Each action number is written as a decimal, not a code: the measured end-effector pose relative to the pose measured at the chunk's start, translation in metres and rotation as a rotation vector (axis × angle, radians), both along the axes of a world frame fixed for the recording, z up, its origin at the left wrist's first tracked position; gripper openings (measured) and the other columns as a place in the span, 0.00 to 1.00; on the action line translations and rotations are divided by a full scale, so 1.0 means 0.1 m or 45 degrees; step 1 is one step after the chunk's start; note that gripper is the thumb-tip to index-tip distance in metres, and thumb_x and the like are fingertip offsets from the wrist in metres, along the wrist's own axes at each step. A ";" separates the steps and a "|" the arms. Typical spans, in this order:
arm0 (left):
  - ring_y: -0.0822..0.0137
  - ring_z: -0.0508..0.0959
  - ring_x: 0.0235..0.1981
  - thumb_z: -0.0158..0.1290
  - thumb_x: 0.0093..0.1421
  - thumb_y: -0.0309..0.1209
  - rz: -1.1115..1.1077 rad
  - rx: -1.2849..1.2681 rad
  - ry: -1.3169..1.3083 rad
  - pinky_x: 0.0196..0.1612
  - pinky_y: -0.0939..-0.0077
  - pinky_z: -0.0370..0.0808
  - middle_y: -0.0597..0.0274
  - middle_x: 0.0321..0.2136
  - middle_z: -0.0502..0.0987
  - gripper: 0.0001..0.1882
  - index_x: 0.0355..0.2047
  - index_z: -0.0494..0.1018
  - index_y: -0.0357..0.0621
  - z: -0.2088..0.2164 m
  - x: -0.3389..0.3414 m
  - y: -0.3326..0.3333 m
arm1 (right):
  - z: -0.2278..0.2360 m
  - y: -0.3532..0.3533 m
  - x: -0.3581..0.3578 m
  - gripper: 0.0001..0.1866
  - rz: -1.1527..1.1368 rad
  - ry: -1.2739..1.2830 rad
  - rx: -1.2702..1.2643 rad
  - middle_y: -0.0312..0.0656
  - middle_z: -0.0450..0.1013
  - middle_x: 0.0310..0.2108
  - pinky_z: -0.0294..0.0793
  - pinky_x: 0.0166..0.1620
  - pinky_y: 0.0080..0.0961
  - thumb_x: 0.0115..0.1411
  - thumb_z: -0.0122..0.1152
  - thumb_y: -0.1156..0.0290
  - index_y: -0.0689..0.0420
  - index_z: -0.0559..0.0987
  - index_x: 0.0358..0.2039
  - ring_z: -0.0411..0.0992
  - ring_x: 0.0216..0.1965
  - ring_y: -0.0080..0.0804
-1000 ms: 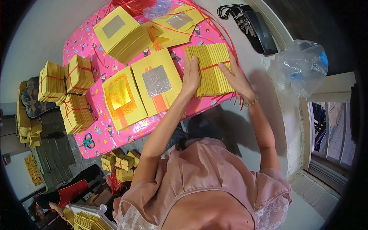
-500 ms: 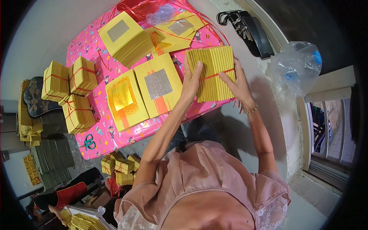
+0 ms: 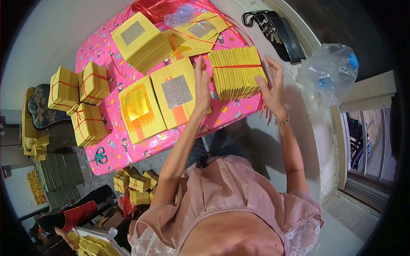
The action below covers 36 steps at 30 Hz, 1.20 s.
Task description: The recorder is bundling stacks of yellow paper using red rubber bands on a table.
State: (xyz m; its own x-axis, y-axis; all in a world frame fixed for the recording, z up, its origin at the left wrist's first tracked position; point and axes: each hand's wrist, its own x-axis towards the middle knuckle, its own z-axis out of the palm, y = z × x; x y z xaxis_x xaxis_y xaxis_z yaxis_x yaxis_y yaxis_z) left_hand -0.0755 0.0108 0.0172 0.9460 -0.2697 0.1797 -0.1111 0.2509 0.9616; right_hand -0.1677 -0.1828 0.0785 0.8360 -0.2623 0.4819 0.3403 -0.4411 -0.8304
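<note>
A thick bundle of folded yellow paper (image 3: 237, 83) sits on the table's right part, a red ribbon (image 3: 239, 66) running across it. To its left, my left hand (image 3: 203, 87) stands open, fingers stretched out and a gap between palm and paper. My right hand (image 3: 274, 87) is open on the other side, its thumb at the bundle's right edge and the fingers spread away. Two flat yellow sheets lie left of my left hand, one with a gold square (image 3: 139, 106) and one with a silver square (image 3: 176, 92).
A pink patterned tablecloth (image 3: 124, 155) covers the table. Tied yellow bundles (image 3: 94, 83) stand at left, near green-handled scissors (image 3: 100, 155). Behind are a tall paper stack (image 3: 149, 51) and loose red ribbon (image 3: 222, 19). Keys (image 3: 270, 32) and a plastic bag (image 3: 329, 74) lie right; another person (image 3: 79, 213) is lower left.
Both hands have let go of the paper bundle and opened outward. The bundle has tipped over and now rests on the table, its ribbon nearer the far side.
</note>
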 end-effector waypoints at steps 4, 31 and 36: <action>0.65 0.61 0.63 0.42 0.67 0.53 0.045 0.013 0.090 0.63 0.69 0.58 0.55 0.62 0.61 0.36 0.66 0.54 0.41 0.19 0.17 -0.09 | 0.43 0.13 0.22 0.27 -0.025 -0.011 -0.585 0.50 0.67 0.55 0.61 0.61 0.37 0.58 0.61 0.65 0.61 0.66 0.56 0.63 0.59 0.46; 0.82 0.72 0.32 0.55 0.63 0.34 0.096 -0.231 0.349 0.35 0.85 0.68 0.70 0.33 0.79 0.13 0.41 0.79 0.36 0.25 0.34 -0.27 | 0.20 0.23 0.81 0.17 0.253 0.086 -0.973 0.49 0.72 0.47 0.59 0.57 0.44 0.64 0.47 0.66 0.57 0.71 0.51 0.69 0.51 0.45; 0.82 0.71 0.32 0.53 0.65 0.35 -0.091 -0.205 0.534 0.36 0.85 0.68 0.72 0.30 0.78 0.13 0.42 0.79 0.39 0.34 0.46 -0.19 | 0.24 0.03 0.76 0.18 0.167 -0.050 -0.901 0.51 0.72 0.46 0.61 0.57 0.43 0.67 0.44 0.66 0.57 0.70 0.54 0.69 0.51 0.46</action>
State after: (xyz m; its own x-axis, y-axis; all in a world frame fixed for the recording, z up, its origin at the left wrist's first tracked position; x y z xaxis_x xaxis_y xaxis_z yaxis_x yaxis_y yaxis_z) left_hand -0.0294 -0.0085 0.0510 0.9260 -0.3369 -0.1703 0.3028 0.3938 0.8679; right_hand -0.0920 -0.1800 0.1027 0.8177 0.2250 0.5299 0.4511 -0.8223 -0.3469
